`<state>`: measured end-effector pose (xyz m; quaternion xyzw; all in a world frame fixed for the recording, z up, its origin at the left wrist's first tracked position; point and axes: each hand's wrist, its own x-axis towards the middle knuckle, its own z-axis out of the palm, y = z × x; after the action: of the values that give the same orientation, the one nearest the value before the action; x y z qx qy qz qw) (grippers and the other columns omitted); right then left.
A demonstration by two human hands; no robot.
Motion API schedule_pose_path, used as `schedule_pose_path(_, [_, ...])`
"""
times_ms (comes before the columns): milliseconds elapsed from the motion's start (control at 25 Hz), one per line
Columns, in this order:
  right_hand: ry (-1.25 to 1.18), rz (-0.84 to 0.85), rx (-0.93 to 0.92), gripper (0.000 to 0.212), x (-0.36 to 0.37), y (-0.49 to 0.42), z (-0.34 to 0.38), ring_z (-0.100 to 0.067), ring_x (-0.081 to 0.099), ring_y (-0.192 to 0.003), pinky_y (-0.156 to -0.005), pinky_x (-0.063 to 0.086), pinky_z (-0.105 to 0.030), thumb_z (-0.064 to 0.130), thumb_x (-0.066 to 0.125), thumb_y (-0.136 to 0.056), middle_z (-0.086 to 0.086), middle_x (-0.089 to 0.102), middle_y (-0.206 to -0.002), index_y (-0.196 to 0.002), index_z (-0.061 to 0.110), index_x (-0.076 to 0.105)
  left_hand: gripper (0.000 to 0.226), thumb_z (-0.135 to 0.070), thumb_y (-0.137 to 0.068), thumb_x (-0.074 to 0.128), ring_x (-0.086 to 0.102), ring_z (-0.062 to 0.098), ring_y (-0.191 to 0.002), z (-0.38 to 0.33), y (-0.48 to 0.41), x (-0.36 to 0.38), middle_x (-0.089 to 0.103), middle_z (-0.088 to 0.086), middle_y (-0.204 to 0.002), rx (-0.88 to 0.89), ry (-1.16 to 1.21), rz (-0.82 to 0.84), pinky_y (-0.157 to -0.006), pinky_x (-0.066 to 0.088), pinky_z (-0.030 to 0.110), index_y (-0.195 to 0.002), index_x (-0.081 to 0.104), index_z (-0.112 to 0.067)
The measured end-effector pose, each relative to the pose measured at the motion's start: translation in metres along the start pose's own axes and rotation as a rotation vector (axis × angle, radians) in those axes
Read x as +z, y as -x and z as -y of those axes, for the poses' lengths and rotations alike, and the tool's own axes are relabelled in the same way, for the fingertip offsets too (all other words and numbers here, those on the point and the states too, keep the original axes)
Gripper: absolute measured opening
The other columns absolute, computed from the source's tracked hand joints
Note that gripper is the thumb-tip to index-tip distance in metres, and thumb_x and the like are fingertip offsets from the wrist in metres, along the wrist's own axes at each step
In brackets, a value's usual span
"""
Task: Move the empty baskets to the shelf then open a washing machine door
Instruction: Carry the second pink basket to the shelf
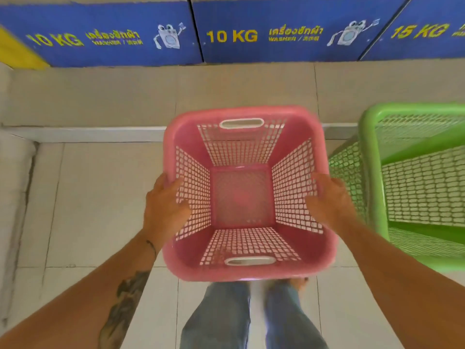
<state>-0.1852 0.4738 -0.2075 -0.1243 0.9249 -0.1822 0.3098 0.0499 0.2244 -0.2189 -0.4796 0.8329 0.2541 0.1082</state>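
An empty pink mesh basket (241,137) hangs in front of me over the tiled floor, seen from above. My left hand (164,205) grips its left rim, fingers curled inside the wall. My right hand (327,197) grips the right rim the same way. A second empty basket, green (372,172), stands on the floor just to the right of the pink one, partly cut off by the frame edge. Blue panels marked 10 KG (231,36) run along the top, the bases of washing machines. No door is in view.
A raised beige step (100,96) lies between the floor tiles and the blue machine bases. A yellow panel (17,51) shows at the far left. My legs in jeans (216,318) are below the basket. Pale floor tiles (95,197) spread to the left.
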Motion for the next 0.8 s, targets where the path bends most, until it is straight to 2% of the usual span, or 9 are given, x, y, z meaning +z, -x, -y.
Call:
schedule_pose_path(120, [0.017, -0.02, -0.049, 0.065, 0.012, -0.007, -0.017, -0.022, 0.049, -0.085, -0.073, 0.045, -0.03, 0.006, 0.057, -0.08, -0.01, 0.042, -0.12, -0.138, 0.029, 0.04, 0.053, -0.019, -0.087, 0.057, 0.061, 0.027, -0.107, 0.014, -0.008, 0.021, 0.04, -0.001, -0.146, 0.008, 0.028, -0.082, -0.064, 0.06, 0.029, -0.136, 0.048, -0.034])
schedule_pose_path(240, [0.038, -0.031, -0.097, 0.063, 0.005, -0.008, -0.02, -0.024, 0.054, -0.082, -0.067, 0.052, -0.036, -0.003, 0.048, -0.077, -0.01, 0.047, -0.115, -0.129, 0.032, 0.046, 0.046, -0.021, -0.09, 0.057, 0.064, 0.026, -0.101, 0.012, -0.007, 0.022, 0.05, -0.001, -0.135, -0.058, 0.131, -0.095, -0.064, 0.061, 0.035, -0.135, 0.049, -0.032])
schedule_pose_path(320, [0.047, -0.012, -0.116, 0.067, -0.007, -0.004, -0.016, -0.024, 0.055, -0.086, -0.069, 0.056, -0.042, -0.004, 0.046, -0.074, -0.007, 0.049, -0.116, -0.129, 0.035, 0.047, 0.041, -0.026, -0.09, 0.058, 0.066, 0.022, -0.089, 0.005, 0.004, 0.011, 0.056, -0.002, -0.123, -0.044, 0.134, -0.16, -0.057, 0.058, 0.028, -0.13, 0.053, -0.031])
schedule_pose_path(400, [0.041, -0.029, -0.147, 0.07, -0.024, 0.001, -0.008, -0.023, 0.055, -0.089, -0.07, 0.055, -0.041, -0.002, 0.046, -0.071, -0.003, 0.05, -0.118, -0.13, 0.036, 0.048, 0.037, -0.027, -0.09, 0.057, 0.062, 0.016, -0.08, -0.002, 0.027, -0.008, 0.058, -0.003, -0.12, -0.043, 0.108, -0.253, -0.052, 0.049, 0.019, -0.127, 0.054, -0.031])
schedule_pose_path(480, [0.042, -0.023, -0.226, 0.069, -0.043, 0.015, 0.007, -0.022, 0.056, -0.089, -0.068, 0.054, -0.039, 0.0, 0.049, -0.07, -0.002, 0.053, -0.119, -0.129, 0.035, 0.05, 0.039, -0.025, -0.089, 0.056, 0.061, 0.017, -0.081, -0.004, 0.065, -0.03, 0.057, -0.002, -0.126, -0.081, 0.063, -0.332, -0.054, 0.047, 0.019, -0.128, 0.055, -0.03])
schedule_pose_path(560, [0.072, -0.004, -0.342, 0.066, -0.065, 0.038, 0.027, -0.021, 0.058, -0.087, -0.067, 0.055, -0.037, 0.001, 0.05, -0.073, -0.003, 0.054, -0.119, -0.131, 0.033, 0.051, 0.042, -0.023, -0.088, 0.056, 0.062, 0.026, -0.095, -0.005, 0.118, -0.055, 0.053, 0.003, -0.135, -0.163, 0.029, -0.419, -0.063, 0.054, 0.03, -0.13, 0.056, -0.03])
schedule_pose_path(640, [0.102, 0.024, -0.486, 0.063, -0.086, 0.068, 0.053, -0.019, 0.059, -0.083, -0.065, 0.054, -0.033, 0.003, 0.05, -0.074, -0.004, 0.054, -0.12, -0.13, 0.032, 0.053, 0.04, -0.027, -0.088, 0.056, 0.061, 0.029, -0.103, -0.003, 0.179, -0.081, 0.051, 0.003, -0.138, -0.285, 0.052, -0.492, -0.072, 0.054, 0.04, -0.128, 0.057, -0.033])
schedule_pose_path(800, [0.199, 0.081, -0.736, 0.059, -0.114, 0.149, 0.117, -0.017, 0.051, -0.074, -0.067, 0.042, -0.026, 0.009, 0.049, -0.075, -0.003, 0.054, -0.112, -0.127, 0.036, 0.055, 0.035, -0.017, -0.082, 0.059, 0.059, 0.027, -0.096, 0.008, 0.322, -0.12, 0.054, 0.004, -0.13, -0.572, 0.249, -0.665, -0.078, 0.049, 0.04, -0.114, 0.067, -0.029])
